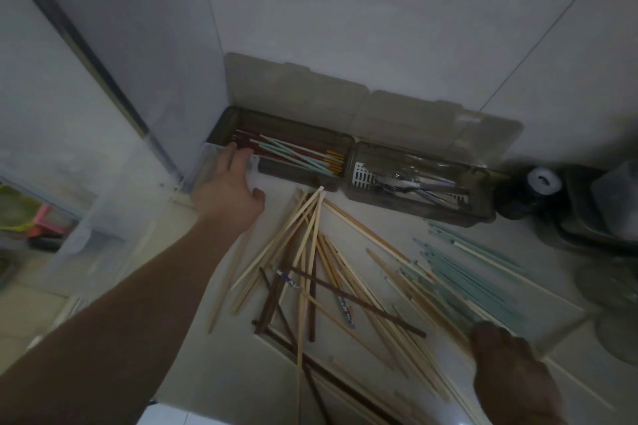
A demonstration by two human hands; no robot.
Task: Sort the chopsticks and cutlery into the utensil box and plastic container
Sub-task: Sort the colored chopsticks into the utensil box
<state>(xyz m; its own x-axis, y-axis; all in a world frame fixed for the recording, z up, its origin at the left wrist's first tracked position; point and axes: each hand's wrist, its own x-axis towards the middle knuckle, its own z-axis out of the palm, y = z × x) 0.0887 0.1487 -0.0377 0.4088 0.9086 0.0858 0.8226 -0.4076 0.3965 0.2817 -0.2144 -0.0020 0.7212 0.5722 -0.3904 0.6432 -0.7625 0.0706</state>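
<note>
Chopsticks, loose: big scatter of pale wooden chopsticks [310, 245] on the light tiled counter [214, 373], fanned and crossing; several dark brown ones [352, 300] mixed in lower centre, a couple w/ blue-white patterned ends.
Chopsticks, mint: bundle of pale green chopsticks [473, 279] lying roughly parallel on the right of the counter, running down toward the right hand.
Utensil box, left: smoky brown see-through plastic box [297, 172] w/ hinged lid propped open against the wall, in the corner; holds red, mint and yellow-tipped chopsticks [293, 152] lying lengthwise.
Box, right: second smoky brown box [421, 207] touching the first, lid also open; metal cutlery [414, 183] inside over a white slotted insert.
Left hand [228, 190]: reached out, palm down, fingers straight and loosely spread, tips at the left end of the chopstick box, on its rim; holds nothing that I can see.
Right hand [511, 366]: low right, dark and blurred, back toward cam; at the near ends of the mint bundle; fingers hidden, grip can't tell.
Also: clear plastic container [103, 217] at left, beside the left forearm; dark appliance [587, 203] at far right.
</note>
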